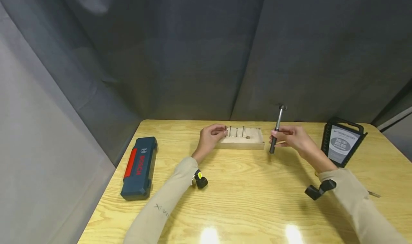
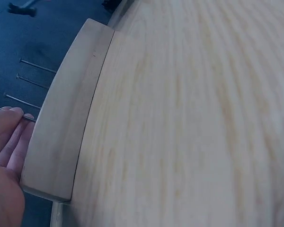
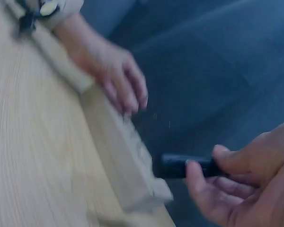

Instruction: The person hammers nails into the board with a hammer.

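Observation:
A pale wooden block point(image 1: 239, 146) lies near the table's back edge, with several nails point(image 1: 243, 131) standing upright in its top. At the block's left end my left hand point(image 1: 209, 138) pinches the leftmost nail point(image 2: 29, 118) between thumb and fingers. Just right of the block, my right hand point(image 1: 295, 139) grips a hammer point(image 1: 278, 124) by its black handle. The hammer is held nearly upright, its metal head at the top. In the right wrist view only the handle point(image 3: 177, 166) shows, and that picture is blurred.
A dark blue case point(image 1: 140, 169) with a red panel lies at the left. On the right, a black case point(image 1: 342, 144) with a white label rests at an angle. A thin metal piece point(image 1: 374, 194) shows beside my right sleeve. Dark curtain point(image 1: 193, 58) hangs behind the table.

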